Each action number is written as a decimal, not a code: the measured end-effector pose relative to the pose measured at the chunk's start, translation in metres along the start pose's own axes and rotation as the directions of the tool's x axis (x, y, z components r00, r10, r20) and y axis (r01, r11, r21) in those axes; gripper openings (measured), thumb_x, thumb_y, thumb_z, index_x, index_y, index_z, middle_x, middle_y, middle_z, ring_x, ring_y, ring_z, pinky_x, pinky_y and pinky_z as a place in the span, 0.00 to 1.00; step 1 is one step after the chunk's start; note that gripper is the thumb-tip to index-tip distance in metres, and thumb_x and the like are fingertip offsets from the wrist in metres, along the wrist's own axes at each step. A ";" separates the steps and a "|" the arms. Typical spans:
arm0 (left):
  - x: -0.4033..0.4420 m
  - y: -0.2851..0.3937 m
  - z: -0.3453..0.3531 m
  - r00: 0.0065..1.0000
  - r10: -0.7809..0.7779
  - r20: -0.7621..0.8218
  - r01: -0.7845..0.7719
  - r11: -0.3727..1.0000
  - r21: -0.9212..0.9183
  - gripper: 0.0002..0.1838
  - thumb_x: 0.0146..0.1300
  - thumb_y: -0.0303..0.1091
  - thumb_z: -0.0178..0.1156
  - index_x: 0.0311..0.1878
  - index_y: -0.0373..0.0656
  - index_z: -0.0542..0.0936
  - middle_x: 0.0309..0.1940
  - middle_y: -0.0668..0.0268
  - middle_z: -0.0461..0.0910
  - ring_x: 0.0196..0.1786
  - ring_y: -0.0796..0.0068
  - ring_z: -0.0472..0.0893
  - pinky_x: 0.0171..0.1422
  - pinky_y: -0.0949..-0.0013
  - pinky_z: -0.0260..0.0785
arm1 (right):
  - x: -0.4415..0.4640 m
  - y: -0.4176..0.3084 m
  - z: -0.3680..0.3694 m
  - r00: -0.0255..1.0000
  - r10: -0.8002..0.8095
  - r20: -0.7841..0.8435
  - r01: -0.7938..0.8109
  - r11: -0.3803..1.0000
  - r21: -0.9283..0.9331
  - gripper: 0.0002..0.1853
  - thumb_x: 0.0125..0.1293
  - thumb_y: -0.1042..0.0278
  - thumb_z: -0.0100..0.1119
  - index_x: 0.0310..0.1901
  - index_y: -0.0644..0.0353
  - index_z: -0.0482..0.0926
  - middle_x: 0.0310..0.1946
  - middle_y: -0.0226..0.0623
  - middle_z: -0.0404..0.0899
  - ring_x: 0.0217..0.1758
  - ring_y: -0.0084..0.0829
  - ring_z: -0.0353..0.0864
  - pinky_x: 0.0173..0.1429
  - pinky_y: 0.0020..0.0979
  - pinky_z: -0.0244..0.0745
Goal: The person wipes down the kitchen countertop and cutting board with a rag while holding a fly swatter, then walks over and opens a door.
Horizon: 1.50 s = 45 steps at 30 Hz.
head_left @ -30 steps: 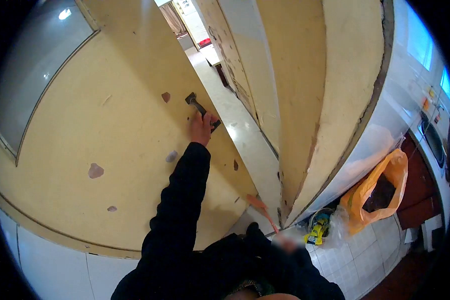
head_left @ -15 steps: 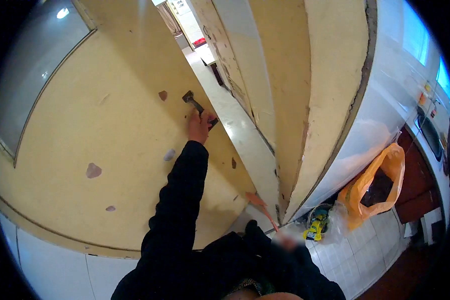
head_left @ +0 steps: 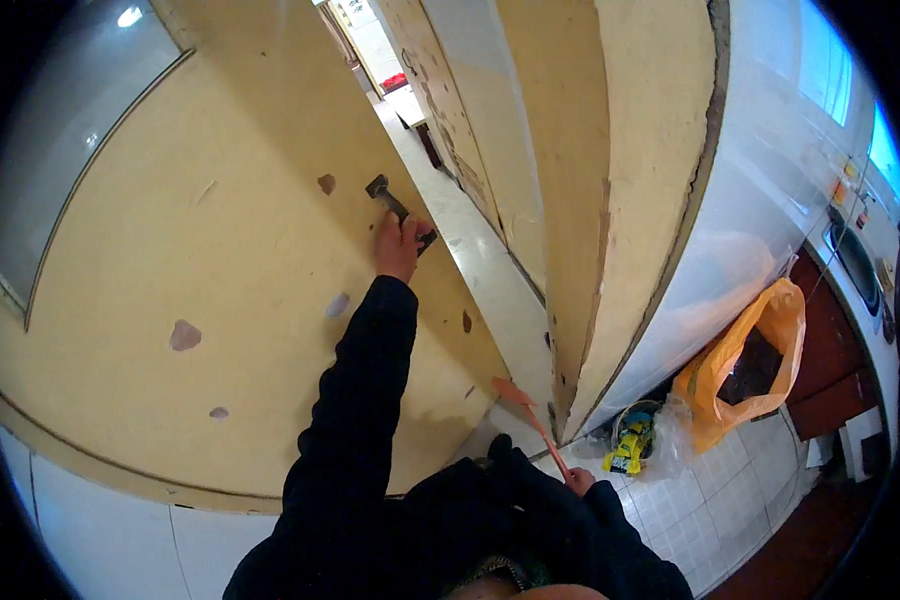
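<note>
Door edge: The yellow painted door [head_left: 250,280], chipped in several spots, is bounded on the right by a straight slanting edge.
Open room: Between that edge and the worn yellow-and-white door frame [head_left: 560,220], a diagonal strip of pale, shiny floor [head_left: 475,245] is left open.
Containers: Dark, unidentifiable contents [head_left: 753,370] are held in the open-mouthed orange plastic bag [head_left: 715,395], set beside a red-brown cabinet [head_left: 820,400]. Just beside it, a yellow-and-green packet [head_left: 629,447] is seen against a clear plastic bag [head_left: 673,440]; whether it is inside cannot be told.
Handle: The black curved metal handle [head_left: 397,209] is fixed near the door's edge, its long axis slanted from upper left to lower right.
Left hand: The handle's lower part is grasped by the left hand [head_left: 397,248].
Right hand: The thin shaft of the flat-headed orange swatter-like tool [head_left: 541,428] is gripped at its lower end by the right hand [head_left: 578,481].
Tool direction: The flat head is pointed up and left; contact with the door cannot be told.
</note>
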<state>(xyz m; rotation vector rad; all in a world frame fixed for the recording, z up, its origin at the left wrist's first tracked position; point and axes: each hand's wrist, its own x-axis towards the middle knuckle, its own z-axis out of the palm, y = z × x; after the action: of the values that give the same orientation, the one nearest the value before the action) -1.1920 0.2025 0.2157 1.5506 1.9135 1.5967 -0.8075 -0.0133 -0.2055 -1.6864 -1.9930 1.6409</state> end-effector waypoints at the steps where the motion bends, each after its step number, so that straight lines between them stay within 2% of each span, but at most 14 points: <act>1: 0.000 -0.002 0.001 1.000 0.013 0.003 -0.013 1.000 -0.019 0.13 0.65 0.38 0.46 0.31 0.37 0.69 0.28 0.64 0.79 0.31 0.75 0.80 0.32 0.74 0.72 | 0.001 0.000 0.001 1.000 0.006 -0.003 -0.006 0.999 -0.035 0.19 0.53 0.54 0.58 0.40 0.60 0.77 0.33 0.48 0.80 0.38 0.46 0.79 0.43 0.41 0.73; 8: 0.002 -0.012 -0.002 1.000 0.026 -0.007 -0.026 0.999 0.032 0.13 0.64 0.37 0.45 0.32 0.36 0.70 0.27 0.61 0.80 0.32 0.68 0.80 0.36 0.69 0.72 | 0.010 0.024 -0.005 0.994 -0.105 0.029 0.108 0.986 -0.124 0.21 0.50 0.54 0.61 0.41 0.60 0.77 0.32 0.46 0.80 0.38 0.43 0.80 0.44 0.41 0.73; 14: -0.004 -0.001 -0.002 0.997 -0.068 0.040 0.064 0.994 0.087 0.15 0.65 0.40 0.43 0.35 0.36 0.70 0.28 0.61 0.80 0.33 0.64 0.80 0.41 0.65 0.71 | -0.002 0.033 -0.011 0.998 -0.038 -0.044 0.031 0.989 -0.145 0.20 0.49 0.53 0.61 0.41 0.58 0.77 0.33 0.46 0.80 0.39 0.43 0.79 0.45 0.38 0.73; 15: -0.002 -0.001 -0.001 0.997 -0.071 0.034 0.067 0.992 0.109 0.15 0.64 0.40 0.43 0.35 0.36 0.70 0.28 0.61 0.80 0.33 0.64 0.80 0.41 0.65 0.71 | 0.002 0.044 -0.008 0.998 -0.065 -0.016 0.063 0.995 -0.083 0.19 0.52 0.52 0.59 0.41 0.58 0.78 0.35 0.46 0.79 0.40 0.44 0.79 0.45 0.39 0.73; 18: 0.006 -0.025 0.004 0.999 -0.009 0.039 0.007 0.998 0.061 0.14 0.65 0.40 0.44 0.33 0.36 0.68 0.28 0.61 0.80 0.31 0.67 0.80 0.37 0.66 0.71 | -0.008 0.060 0.000 0.953 -0.252 -0.166 0.210 0.949 -0.236 0.18 0.53 0.54 0.59 0.39 0.58 0.78 0.30 0.41 0.80 0.30 0.38 0.80 0.35 0.35 0.75; 19: 0.005 -0.022 0.005 0.999 -0.015 0.044 0.014 1.000 0.015 0.14 0.65 0.39 0.44 0.33 0.36 0.68 0.28 0.61 0.80 0.30 0.68 0.80 0.36 0.67 0.71 | -0.021 0.051 -0.005 0.960 -0.228 -0.164 0.185 0.952 -0.242 0.17 0.54 0.55 0.60 0.41 0.58 0.77 0.31 0.42 0.80 0.32 0.36 0.81 0.36 0.35 0.75; 22: -0.004 -0.001 0.005 0.999 0.004 0.040 -0.004 1.000 0.001 0.10 0.65 0.36 0.45 0.34 0.37 0.66 0.27 0.62 0.79 0.29 0.73 0.78 0.33 0.72 0.71 | -0.044 0.044 -0.009 0.988 -0.049 -0.147 0.056 0.997 0.048 0.17 0.55 0.57 0.60 0.42 0.59 0.77 0.31 0.42 0.81 0.34 0.35 0.82 0.37 0.34 0.75; 24: -0.007 -0.004 0.004 0.997 -0.019 0.071 0.013 0.997 0.082 0.09 0.65 0.35 0.45 0.35 0.38 0.66 0.27 0.63 0.79 0.29 0.74 0.78 0.33 0.72 0.70 | -0.062 0.033 -0.016 0.987 -0.071 -0.145 0.077 0.996 0.040 0.16 0.58 0.58 0.58 0.43 0.60 0.75 0.32 0.42 0.81 0.33 0.34 0.82 0.37 0.32 0.75; 30: -0.018 0.003 0.012 0.993 0.087 0.073 -0.084 0.995 -0.045 0.09 0.65 0.35 0.45 0.35 0.39 0.68 0.29 0.63 0.79 0.30 0.75 0.78 0.33 0.72 0.71 | -0.104 0.035 -0.011 0.970 -0.161 -0.184 0.186 0.974 0.127 0.14 0.61 0.61 0.54 0.44 0.59 0.74 0.28 0.42 0.80 0.30 0.35 0.81 0.38 0.32 0.75; 33: -0.039 0.027 0.014 0.998 -0.002 0.058 0.001 1.000 0.009 0.09 0.64 0.34 0.46 0.35 0.38 0.68 0.29 0.63 0.78 0.32 0.74 0.79 0.33 0.73 0.71 | -0.123 0.041 -0.001 0.983 -0.074 -0.165 0.091 0.991 0.100 0.14 0.60 0.62 0.55 0.45 0.59 0.74 0.31 0.44 0.80 0.35 0.35 0.81 0.40 0.32 0.75; 39: -0.041 0.022 0.021 0.994 0.035 0.107 -0.031 0.999 -0.034 0.11 0.64 0.36 0.45 0.34 0.37 0.70 0.31 0.61 0.79 0.34 0.72 0.80 0.34 0.71 0.72 | -0.141 0.055 0.015 0.996 -0.009 -0.086 0.020 0.992 0.121 0.17 0.59 0.57 0.55 0.47 0.56 0.74 0.33 0.45 0.80 0.37 0.38 0.80 0.41 0.34 0.75; 42: -0.030 -0.012 0.025 0.987 -0.004 0.158 0.003 1.000 0.007 0.15 0.65 0.41 0.43 0.34 0.37 0.71 0.32 0.60 0.80 0.35 0.69 0.79 0.36 0.69 0.72 | -0.149 0.047 0.018 0.995 0.069 -0.065 -0.063 0.994 0.091 0.19 0.56 0.56 0.56 0.47 0.56 0.74 0.34 0.44 0.80 0.38 0.39 0.80 0.43 0.35 0.74; 43: -0.022 -0.031 0.023 0.969 0.145 0.201 -0.160 0.985 0.059 0.18 0.66 0.43 0.41 0.35 0.38 0.72 0.33 0.59 0.79 0.35 0.68 0.79 0.37 0.69 0.72 | -0.146 0.054 0.026 0.994 0.066 -0.086 -0.059 0.995 0.079 0.18 0.57 0.57 0.56 0.47 0.56 0.74 0.33 0.44 0.80 0.38 0.37 0.80 0.42 0.33 0.75; 45: -0.021 -0.040 0.027 0.971 0.112 0.213 -0.091 0.990 -0.104 0.21 0.68 0.45 0.36 0.36 0.39 0.74 0.34 0.61 0.79 0.37 0.68 0.78 0.36 0.67 0.72 | -0.148 0.063 0.036 0.989 0.103 -0.102 -0.096 0.993 0.071 0.18 0.57 0.58 0.56 0.46 0.57 0.75 0.32 0.43 0.80 0.38 0.36 0.81 0.43 0.33 0.74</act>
<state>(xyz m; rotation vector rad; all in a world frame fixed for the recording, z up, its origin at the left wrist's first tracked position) -1.1870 0.2076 0.1639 1.7294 1.6460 1.4618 -0.7281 -0.1561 -0.1854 -1.8349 -1.8153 1.5910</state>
